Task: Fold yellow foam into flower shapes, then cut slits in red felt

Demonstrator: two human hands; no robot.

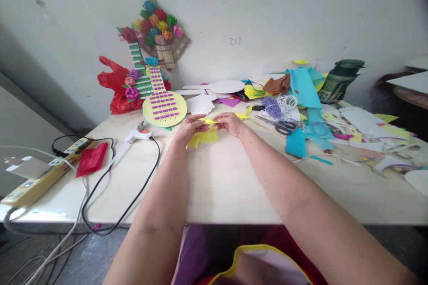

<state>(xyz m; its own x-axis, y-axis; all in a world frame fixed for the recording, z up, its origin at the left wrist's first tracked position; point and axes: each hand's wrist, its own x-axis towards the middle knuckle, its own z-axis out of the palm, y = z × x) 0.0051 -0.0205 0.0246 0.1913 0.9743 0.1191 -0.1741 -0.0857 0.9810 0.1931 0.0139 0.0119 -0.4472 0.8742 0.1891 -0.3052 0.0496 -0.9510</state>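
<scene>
My left hand (191, 128) and right hand (231, 124), fingers pinched nearly closed, both grip the thin yellow crepe-paper piece (210, 121). Shaping looks partway; no finished form yet.

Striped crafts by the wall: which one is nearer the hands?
The yellow one with purple bars; its round body sits in front of the green, white-barred one, closer to the left hand.

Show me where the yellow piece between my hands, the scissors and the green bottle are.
Yellow piece (210, 121): head view, on its middle, between the hands.
Scissors (284, 125): head view, on the dark handles.
Green bottle (335, 83): head view, on its body, below the lid.
</scene>
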